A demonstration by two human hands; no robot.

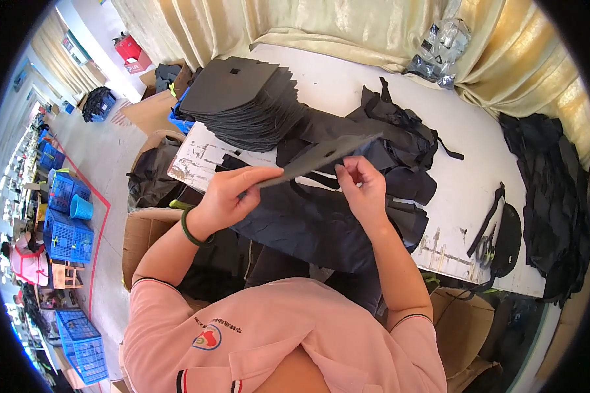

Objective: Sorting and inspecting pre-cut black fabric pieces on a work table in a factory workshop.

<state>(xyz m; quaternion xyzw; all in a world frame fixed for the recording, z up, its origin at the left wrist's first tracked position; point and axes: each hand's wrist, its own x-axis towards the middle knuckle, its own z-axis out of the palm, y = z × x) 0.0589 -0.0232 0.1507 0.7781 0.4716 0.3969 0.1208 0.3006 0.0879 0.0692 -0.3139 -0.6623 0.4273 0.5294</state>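
A thin dark grey panel with a small slot is held tilted above the table, its near left corner pinched between the thumb and fingers of my left hand. My right hand is closed in a pinch at the panel's near edge, close to the slot; what sits between its fingertips cannot be made out. Under both hands black fabric spreads over the table edge and toward my lap. A tall stack of similar slotted panels stands beyond my left hand. Past the panel lies a crumpled black fabric piece with straps.
The white table has worn edges. Scissors lie beside a black pouch-like piece at right. Black fabric pieces drape over the right end. Cardboard boxes flank me, and curtains hang behind the table.
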